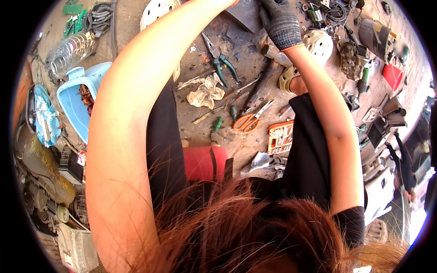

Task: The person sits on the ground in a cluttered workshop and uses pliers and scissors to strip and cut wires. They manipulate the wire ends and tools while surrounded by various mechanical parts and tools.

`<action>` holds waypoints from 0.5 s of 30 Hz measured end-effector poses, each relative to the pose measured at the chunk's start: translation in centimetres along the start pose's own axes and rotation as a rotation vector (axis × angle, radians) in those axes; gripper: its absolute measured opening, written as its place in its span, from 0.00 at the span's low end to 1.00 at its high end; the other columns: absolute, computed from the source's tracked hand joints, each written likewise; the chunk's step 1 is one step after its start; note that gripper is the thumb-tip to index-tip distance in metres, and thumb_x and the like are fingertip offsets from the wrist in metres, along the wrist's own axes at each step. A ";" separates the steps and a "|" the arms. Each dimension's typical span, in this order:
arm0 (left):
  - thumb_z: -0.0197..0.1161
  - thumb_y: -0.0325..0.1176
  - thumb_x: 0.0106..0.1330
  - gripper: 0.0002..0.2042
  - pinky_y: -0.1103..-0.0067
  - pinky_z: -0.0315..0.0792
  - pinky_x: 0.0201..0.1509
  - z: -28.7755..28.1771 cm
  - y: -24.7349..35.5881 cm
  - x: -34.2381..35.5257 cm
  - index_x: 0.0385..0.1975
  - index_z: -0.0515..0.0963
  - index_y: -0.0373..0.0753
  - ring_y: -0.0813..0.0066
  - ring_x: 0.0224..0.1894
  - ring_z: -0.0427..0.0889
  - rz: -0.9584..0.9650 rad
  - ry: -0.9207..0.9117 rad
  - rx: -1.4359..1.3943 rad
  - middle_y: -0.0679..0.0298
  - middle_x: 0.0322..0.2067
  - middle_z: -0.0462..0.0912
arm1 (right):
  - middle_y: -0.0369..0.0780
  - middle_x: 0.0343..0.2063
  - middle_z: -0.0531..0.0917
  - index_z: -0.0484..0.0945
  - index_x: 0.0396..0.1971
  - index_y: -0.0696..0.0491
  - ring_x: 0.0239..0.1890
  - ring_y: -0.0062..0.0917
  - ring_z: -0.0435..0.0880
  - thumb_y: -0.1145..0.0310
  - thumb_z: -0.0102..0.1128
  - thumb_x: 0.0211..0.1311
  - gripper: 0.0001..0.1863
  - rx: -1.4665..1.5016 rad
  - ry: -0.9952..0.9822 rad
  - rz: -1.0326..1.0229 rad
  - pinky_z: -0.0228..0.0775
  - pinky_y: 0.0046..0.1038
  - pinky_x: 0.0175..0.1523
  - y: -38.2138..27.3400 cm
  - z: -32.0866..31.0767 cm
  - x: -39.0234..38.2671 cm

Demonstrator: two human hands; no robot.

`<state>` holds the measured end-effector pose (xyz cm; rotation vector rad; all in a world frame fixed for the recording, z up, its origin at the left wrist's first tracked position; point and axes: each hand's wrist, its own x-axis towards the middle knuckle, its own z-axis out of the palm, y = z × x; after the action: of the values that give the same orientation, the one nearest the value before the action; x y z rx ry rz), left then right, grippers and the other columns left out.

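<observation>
Head view: nearest the camera is reddish-brown hair [236, 227], spread across the lower edge. The left forearm [123, 136] extends to the upper edge, where the left hand passes out of frame; the state of its fingers cannot be determined. The right hand [280, 22], in a grey knitted glove with an orange cuff, is cut by the upper edge; its thumb stands apart, but how far the fingers are open, and whether they hold anything, cannot be told. Just left of that thumb, on the ground between the hands, lies a dark flat plate [243, 16], partly cropped; contact with the glove cannot be confirmed. Below the glove lies a hammer [275, 54]. Nearer the person are pliers [224, 68] with dark green handles, spread apart, crumpled paper [205, 92], orange-handled scissors [248, 122] and an orange socket case [280, 138]. At left stand a light blue bin [75, 107] and, above it, a clear plastic bottle [73, 52] on its side.
</observation>
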<state>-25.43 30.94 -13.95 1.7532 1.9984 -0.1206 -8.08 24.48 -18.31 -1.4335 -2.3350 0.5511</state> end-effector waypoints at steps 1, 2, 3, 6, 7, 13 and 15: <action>0.67 0.43 0.51 0.17 0.68 0.74 0.51 1.1 0.0 0.2 0.39 0.83 0.43 0.58 0.50 0.79 0.045 0.050 0.023 0.54 0.45 0.81 | 0.52 0.35 0.73 0.75 0.48 0.51 0.35 0.47 0.75 0.73 0.55 0.55 0.18 -0.003 -0.002 -0.002 0.70 0.42 0.41 0.1 0.1 0.1; 0.66 0.42 0.52 0.15 0.68 0.74 0.52 1.6 0.2 0.0 0.38 0.83 0.43 0.57 0.51 0.79 0.093 0.098 0.045 0.54 0.46 0.81 | 0.52 0.35 0.73 0.76 0.48 0.51 0.35 0.47 0.75 0.73 0.55 0.55 0.18 -0.007 -0.004 0.000 0.70 0.42 0.41 0.1 0.1 0.1; 0.65 0.40 0.53 0.14 0.67 0.73 0.53 2.0 0.3 -0.1 0.38 0.83 0.43 0.56 0.51 0.78 0.102 0.101 0.028 0.54 0.46 0.80 | 0.53 0.35 0.73 0.76 0.47 0.50 0.35 0.47 0.76 0.72 0.55 0.55 0.17 -0.011 -0.007 0.001 0.70 0.42 0.40 0.2 0.1 0.1; 0.62 0.37 0.56 0.12 0.67 0.72 0.54 2.0 0.6 -0.9 0.38 0.82 0.42 0.55 0.52 0.77 0.145 0.067 -0.029 0.54 0.48 0.78 | 0.52 0.35 0.74 0.77 0.47 0.49 0.34 0.47 0.76 0.72 0.55 0.56 0.17 -0.056 -0.022 0.059 0.71 0.42 0.39 0.1 0.2 0.3; 0.62 0.37 0.56 0.13 0.67 0.72 0.55 1.6 0.4 -1.0 0.39 0.82 0.42 0.56 0.52 0.76 0.168 0.027 -0.051 0.54 0.49 0.78 | 0.52 0.35 0.74 0.77 0.47 0.48 0.34 0.47 0.76 0.72 0.55 0.56 0.17 -0.072 -0.029 0.066 0.71 0.42 0.39 0.3 0.3 0.2; 0.63 0.38 0.57 0.16 0.68 0.72 0.56 0.3 0.9 -0.8 0.43 0.81 0.41 0.56 0.54 0.76 0.117 -0.057 0.038 0.54 0.50 0.77 | 0.52 0.36 0.74 0.77 0.47 0.48 0.34 0.47 0.77 0.71 0.56 0.56 0.17 -0.134 -0.102 0.128 0.72 0.42 0.39 -0.6 -0.6 0.4; 0.63 0.38 0.57 0.16 0.68 0.71 0.56 0.0 1.1 -0.7 0.44 0.81 0.40 0.56 0.55 0.76 0.120 -0.081 0.058 0.54 0.50 0.77 | 0.52 0.36 0.75 0.78 0.47 0.48 0.35 0.47 0.77 0.71 0.56 0.55 0.17 -0.091 -0.075 0.094 0.71 0.42 0.39 -0.3 -0.9 0.1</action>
<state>-24.37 30.50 -13.45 1.8694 1.8444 -0.2085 -7.88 24.55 -17.34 -1.5960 -2.3887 0.5396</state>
